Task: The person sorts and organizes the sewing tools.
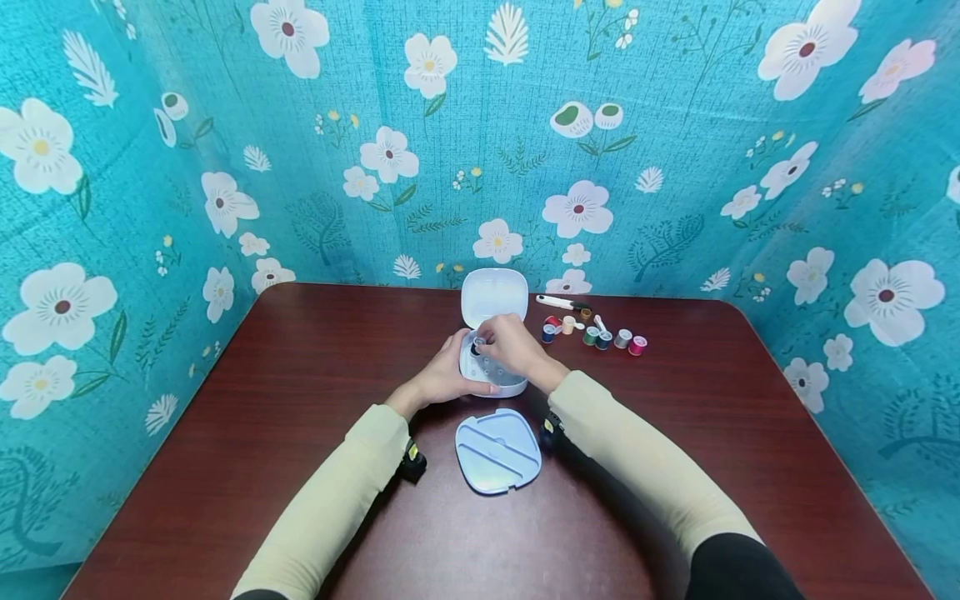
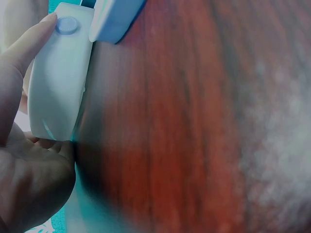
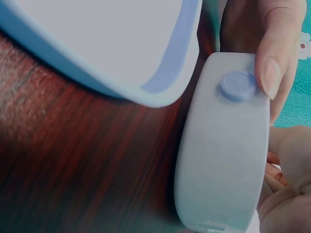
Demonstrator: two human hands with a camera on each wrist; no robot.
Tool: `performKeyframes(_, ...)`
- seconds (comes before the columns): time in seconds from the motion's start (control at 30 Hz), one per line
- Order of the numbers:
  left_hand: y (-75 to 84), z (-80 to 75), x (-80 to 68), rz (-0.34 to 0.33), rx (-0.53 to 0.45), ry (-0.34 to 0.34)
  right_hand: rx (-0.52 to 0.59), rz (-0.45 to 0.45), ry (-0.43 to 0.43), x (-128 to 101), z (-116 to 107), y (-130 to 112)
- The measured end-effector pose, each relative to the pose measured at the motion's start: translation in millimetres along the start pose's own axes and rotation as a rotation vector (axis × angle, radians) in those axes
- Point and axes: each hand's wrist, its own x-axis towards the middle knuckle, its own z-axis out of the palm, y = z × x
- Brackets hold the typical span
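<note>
A small white box stands mid-table with its hinged lid raised behind it. My left hand grips the box's left side. In the left wrist view a fingertip lies beside the round button on the box wall. My right hand hovers over the open box and pinches a small greyish spool above the pegs inside. The right wrist view shows the same wall and button, with a fingertip beside it.
A loose white tray insert lies on the dark red table just in front of the box. Several coloured thread spools and a white-handled tool sit to the right of the lid. Teal flowered walls enclose three sides.
</note>
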Motion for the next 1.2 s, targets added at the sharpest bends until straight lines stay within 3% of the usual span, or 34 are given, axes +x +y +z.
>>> performKeyframes(0.93,1.0,-0.7,-0.2,-0.012,0.04,0.011,-0.015,0.029,-0.016,3.8,3.4,-6.5)
performKeyframes(1.2,-0.4,-0.8,0.9,-0.009,0.049,0.007,-0.066,0.008,-0.034,5.0,6.3,-8.0)
